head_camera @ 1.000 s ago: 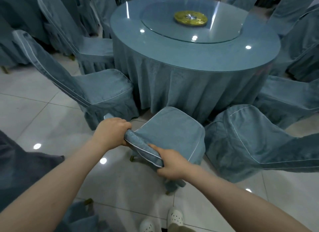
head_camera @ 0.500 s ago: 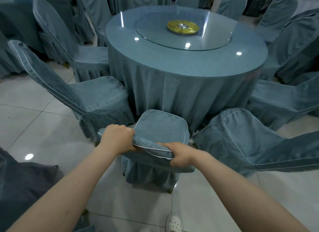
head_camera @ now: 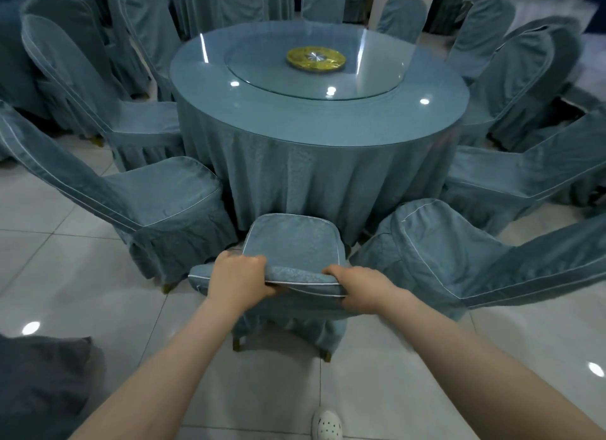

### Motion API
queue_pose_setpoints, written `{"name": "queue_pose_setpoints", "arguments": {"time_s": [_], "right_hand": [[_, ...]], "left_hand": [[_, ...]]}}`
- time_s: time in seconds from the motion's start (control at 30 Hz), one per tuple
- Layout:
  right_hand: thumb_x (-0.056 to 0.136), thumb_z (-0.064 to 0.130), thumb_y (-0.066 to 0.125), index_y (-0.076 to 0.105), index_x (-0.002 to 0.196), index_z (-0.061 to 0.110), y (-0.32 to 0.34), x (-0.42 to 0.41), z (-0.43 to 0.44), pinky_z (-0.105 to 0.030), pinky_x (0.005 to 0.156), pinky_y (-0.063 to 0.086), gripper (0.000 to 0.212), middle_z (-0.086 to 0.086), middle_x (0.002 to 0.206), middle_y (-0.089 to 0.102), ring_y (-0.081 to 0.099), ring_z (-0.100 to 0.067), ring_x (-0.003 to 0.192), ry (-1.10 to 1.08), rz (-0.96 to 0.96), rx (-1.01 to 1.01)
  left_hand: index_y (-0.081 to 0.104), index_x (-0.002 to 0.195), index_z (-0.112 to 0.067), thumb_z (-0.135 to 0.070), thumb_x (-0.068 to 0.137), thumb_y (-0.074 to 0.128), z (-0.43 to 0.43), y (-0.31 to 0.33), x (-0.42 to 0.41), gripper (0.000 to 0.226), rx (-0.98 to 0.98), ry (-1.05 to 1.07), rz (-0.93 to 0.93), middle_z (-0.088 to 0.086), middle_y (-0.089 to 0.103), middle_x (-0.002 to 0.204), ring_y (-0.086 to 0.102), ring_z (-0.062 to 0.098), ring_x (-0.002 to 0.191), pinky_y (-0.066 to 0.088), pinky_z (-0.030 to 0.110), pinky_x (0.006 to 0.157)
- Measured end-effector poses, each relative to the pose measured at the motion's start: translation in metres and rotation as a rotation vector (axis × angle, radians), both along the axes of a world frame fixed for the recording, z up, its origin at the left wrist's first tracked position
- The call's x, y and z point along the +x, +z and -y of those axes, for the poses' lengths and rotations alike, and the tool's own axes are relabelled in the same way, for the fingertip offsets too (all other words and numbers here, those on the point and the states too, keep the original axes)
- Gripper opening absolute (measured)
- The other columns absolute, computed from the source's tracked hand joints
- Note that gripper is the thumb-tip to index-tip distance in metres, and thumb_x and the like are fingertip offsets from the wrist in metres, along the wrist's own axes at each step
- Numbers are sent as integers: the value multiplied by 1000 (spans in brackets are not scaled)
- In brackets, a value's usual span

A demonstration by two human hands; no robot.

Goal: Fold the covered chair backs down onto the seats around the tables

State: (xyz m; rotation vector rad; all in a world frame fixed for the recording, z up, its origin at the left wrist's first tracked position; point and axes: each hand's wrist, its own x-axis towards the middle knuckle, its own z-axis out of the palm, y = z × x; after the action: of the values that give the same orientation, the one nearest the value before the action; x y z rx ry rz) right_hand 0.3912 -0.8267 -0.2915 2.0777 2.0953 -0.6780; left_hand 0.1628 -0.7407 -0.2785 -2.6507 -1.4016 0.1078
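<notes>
A blue-covered chair (head_camera: 292, 239) stands right in front of me, its seat facing the round table (head_camera: 314, 125). Both hands grip the top edge of its chair back (head_camera: 305, 280), which lies low, close over the seat. My left hand (head_camera: 237, 280) holds the left part of that edge, my right hand (head_camera: 359, 289) the right part. The chair on the left (head_camera: 164, 197) and the chair on the right (head_camera: 436, 246) have backs that lean outward from the table.
Several more covered chairs ring the table, with a yellow dish (head_camera: 315, 58) on its glass turntable. Dark fabric (head_camera: 42, 384) lies at lower left. My white shoe (head_camera: 326, 425) shows on the shiny tiled floor (head_camera: 65, 275).
The chair has swung round to face the table squarely and moved in toward it. Both hands kept hold of the back edge, and my view has risen.
</notes>
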Motion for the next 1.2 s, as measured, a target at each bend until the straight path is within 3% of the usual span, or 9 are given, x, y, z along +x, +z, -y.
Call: {"name": "queue_pose_setpoints", "arguments": {"time_s": [0.1, 0.2, 0.27, 0.37, 0.57, 0.7, 0.93, 1.07, 1.2], "right_hand": [[84, 26, 56, 38, 116, 31, -6, -5, 8, -34, 62, 45, 37, 2, 101, 60, 60, -23, 84, -9, 82, 109], [87, 40, 58, 38, 122, 27, -8, -3, 14, -36, 70, 48, 43, -1, 111, 58, 60, -25, 94, -36, 70, 133], [85, 53, 58, 38, 130, 28, -4, 9, 19, -36, 78, 49, 55, 0, 120, 58, 58, -23, 102, -50, -11, 104], [88, 62, 48, 38, 138, 26, 6, 34, 28, -38, 91, 47, 62, -2, 131, 55, 55, -23, 114, -93, -118, 96], [94, 54, 43, 38, 142, 22, 33, 107, 58, -35, 102, 39, 58, -2, 139, 51, 47, -21, 126, -209, -178, 213], [95, 52, 43, 39, 143, 23, 47, 178, 94, -27, 97, 36, 56, 1, 142, 48, 49, -19, 124, -262, -177, 276], [94, 54, 42, 39, 142, 26, 67, 337, 172, -33, 104, 37, 56, 4, 145, 45, 48, -18, 125, -350, -133, 315], [95, 50, 45, 41, 140, 26, 77, 410, 217, -25, 100, 35, 52, 7, 146, 44, 51, -16, 121, -426, -132, 372], [95, 48, 47, 43, 139, 26, 89, 476, 255, -31, 103, 38, 50, 6, 145, 45, 50, -17, 123, -508, -125, 416]], "left_hand": [[52, 98, -24, -69, 74, 51, 9, -5, -2, 51, -57, 36, 101, -5, 66, 96, 61, 19, 90, 35, 35, 81], [46, 125, -24, -69, 76, 53, 17, -2, -2, 67, -175, 38, 219, -2, 57, 124, 52, 20, 114, 36, 36, 99], [32, 141, -22, -67, 80, 50, 25, 2, 0, 78, -219, 13, 254, 0, 42, 143, 37, 19, 132, 25, 41, 112], [17, 149, -21, -64, 88, 39, 37, 13, 15, 78, -213, -52, 255, 0, 20, 156, 14, 16, 144, 7, 39, 118], [11, 151, -22, -53, 95, 32, 50, 38, 89, 67, -205, -128, 278, -3, 12, 158, 6, 13, 145, 0, 33, 117], [13, 150, -23, -51, 96, 31, 70, 47, 169, 64, -198, -195, 308, -4, 14, 158, 6, 12, 145, 1, 32, 117], [14, 150, -21, -51, 95, 34, 123, 52, 336, 66, -229, -285, 399, -3, 15, 158, 8, 13, 145, 3, 33, 117], [14, 150, -21, -48, 96, 36, 151, 59, 421, 65, -251, -344, 447, -3, 15, 158, 8, 13, 145, 3, 32, 117], [12, 150, -20, -47, 96, 35, 173, 72, 506, 65, -273, -429, 468, -2, 13, 158, 6, 12, 145, 2, 32, 117]]}}
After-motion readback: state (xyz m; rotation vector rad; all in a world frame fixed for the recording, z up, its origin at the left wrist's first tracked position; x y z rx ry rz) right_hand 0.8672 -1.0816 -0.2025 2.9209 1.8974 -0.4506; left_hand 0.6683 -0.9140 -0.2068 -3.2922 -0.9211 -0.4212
